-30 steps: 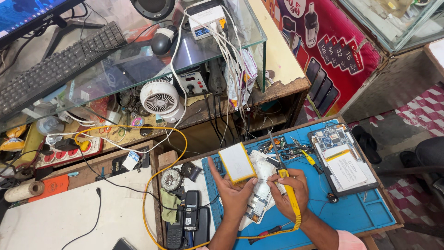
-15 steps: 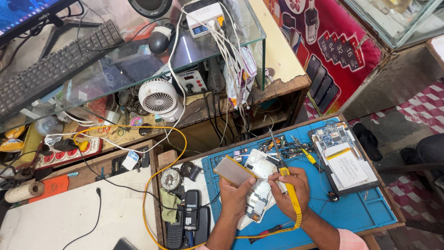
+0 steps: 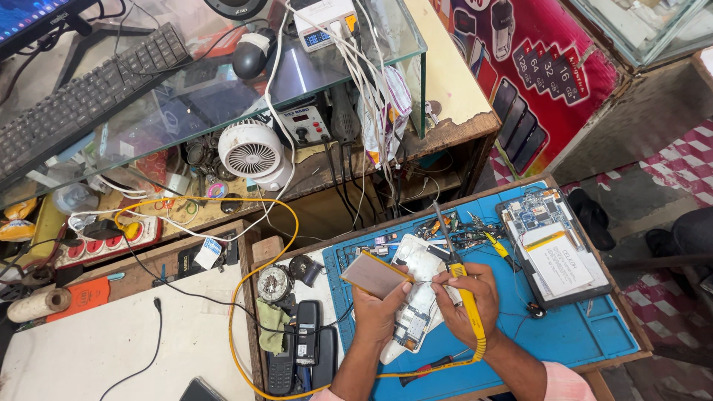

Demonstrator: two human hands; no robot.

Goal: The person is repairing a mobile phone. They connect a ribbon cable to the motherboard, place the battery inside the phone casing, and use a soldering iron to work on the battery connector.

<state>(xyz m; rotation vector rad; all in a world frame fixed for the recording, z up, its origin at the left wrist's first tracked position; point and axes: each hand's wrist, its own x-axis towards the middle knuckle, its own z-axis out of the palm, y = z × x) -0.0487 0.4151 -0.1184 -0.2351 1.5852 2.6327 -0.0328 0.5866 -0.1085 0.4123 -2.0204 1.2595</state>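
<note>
My left hand (image 3: pixel 380 310) holds a flat rectangular battery pack (image 3: pixel 375 273) with a yellow edge, lifted and tilted above a white opened device (image 3: pixel 413 297) lying on the blue work mat (image 3: pixel 587 334). My right hand (image 3: pixel 468 293) grips a yellow-handled soldering iron (image 3: pixel 454 260); its tip points up and away, towards the far edge of the mat. A yellow cable (image 3: pixel 245 297) runs from the iron's handle around the bench. Thin wires appear to link the battery to the device.
An opened tablet with its circuit board and a battery (image 3: pixel 553 249) lies at the mat's right. Several old phones (image 3: pixel 297 349) and a green cloth sit left of the mat. A small white fan (image 3: pixel 251 151), soldering station (image 3: pixel 308 125), keyboard (image 3: pixel 82 96) and power strip (image 3: pixel 111 238) stand behind.
My left hand has lifted the battery pack off the device and tilted it. My right hand has swung the soldering iron so that its tip points upward.
</note>
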